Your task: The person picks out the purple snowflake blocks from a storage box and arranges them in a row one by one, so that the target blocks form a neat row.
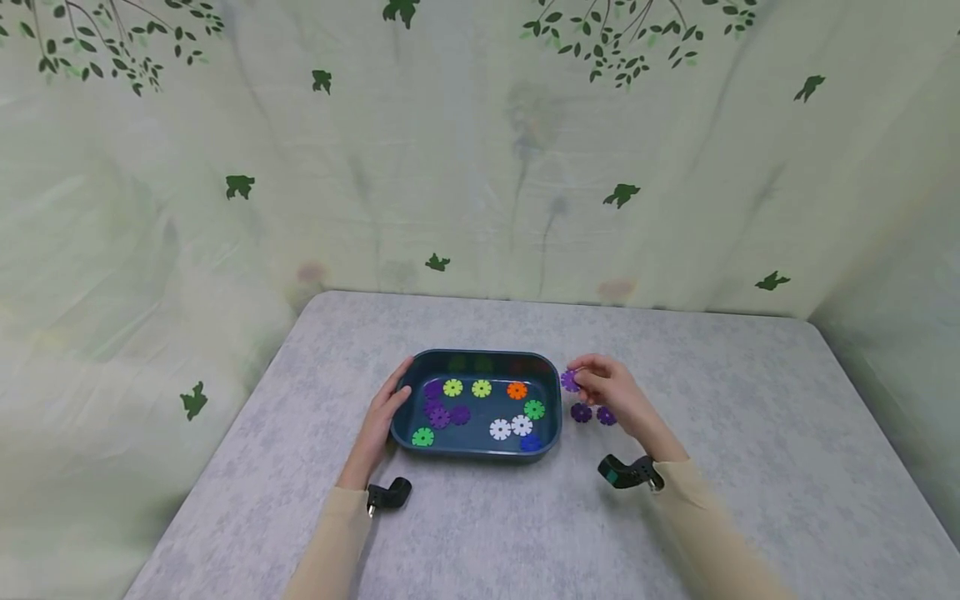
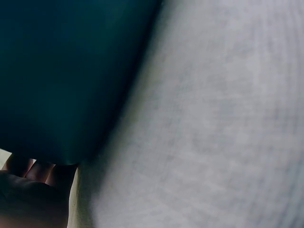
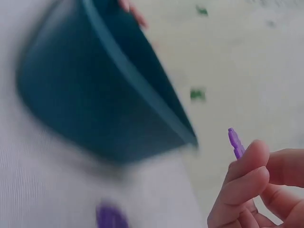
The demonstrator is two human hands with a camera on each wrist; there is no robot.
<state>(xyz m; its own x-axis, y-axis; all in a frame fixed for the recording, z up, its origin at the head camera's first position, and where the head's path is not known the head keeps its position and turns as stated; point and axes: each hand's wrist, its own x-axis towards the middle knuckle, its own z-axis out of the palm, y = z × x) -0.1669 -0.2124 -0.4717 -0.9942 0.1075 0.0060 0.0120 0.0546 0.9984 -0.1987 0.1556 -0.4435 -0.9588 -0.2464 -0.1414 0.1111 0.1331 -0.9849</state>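
My right hand pinches a purple notched plastic disc between thumb and fingers, just off the right end of a dark teal plastic bin. In the right wrist view the pinched purple disc shows edge-on above the fingertips. Two more purple discs lie on the table below that hand. At the bin's left end, my left hand holds the side, thumb over the rim and fingers along the outside. Inside the bin lie several purple discs, plus yellow, green, white, orange and blue ones.
The bin stands on a grey mottled table. Behind the table's far edge hangs a pale curtain with a leaf print, which also runs down both sides. A black wrist camera is strapped to each arm.
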